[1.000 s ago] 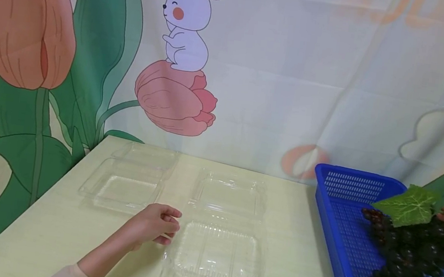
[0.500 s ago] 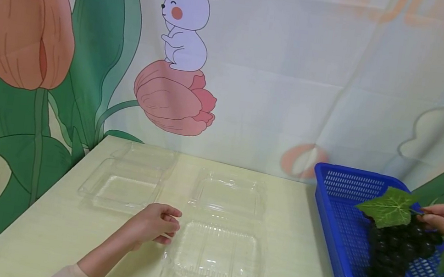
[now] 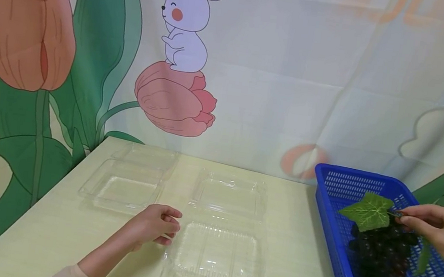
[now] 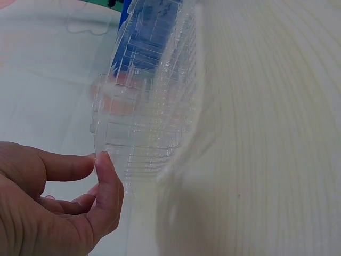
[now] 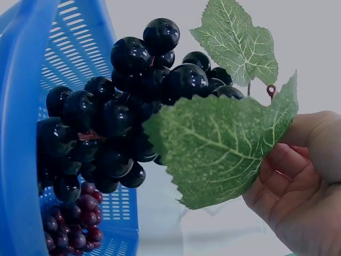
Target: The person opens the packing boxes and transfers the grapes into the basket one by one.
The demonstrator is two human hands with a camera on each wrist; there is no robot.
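My right hand [image 3: 443, 230] pinches the stem of a bunch of dark grapes [image 3: 381, 262]. The bunch hangs over the blue basket [image 3: 328, 237], its lower part inside. Green leaves [image 5: 218, 149] sit at its stem. A second bunch of smaller reddish grapes [image 5: 79, 224] lies in the basket in the right wrist view. At the left edge of an opened clear plastic clamshell box [image 3: 216, 253], my left hand [image 3: 153, 225] pinches the rim between thumb and finger, as the left wrist view shows. The box's lid [image 3: 227, 197] lies folded back, away from me.
Another opened clear clamshell box [image 3: 126, 189] stands at the table's back left. A curtain printed with a rabbit [image 3: 188, 23] and tulips hangs right behind the table [image 3: 288, 239]. The basket stands on the right side.
My right hand has moved left with the grapes, bringing bunch and leaves further over the basket's middle. The left hand and both boxes have stayed put.
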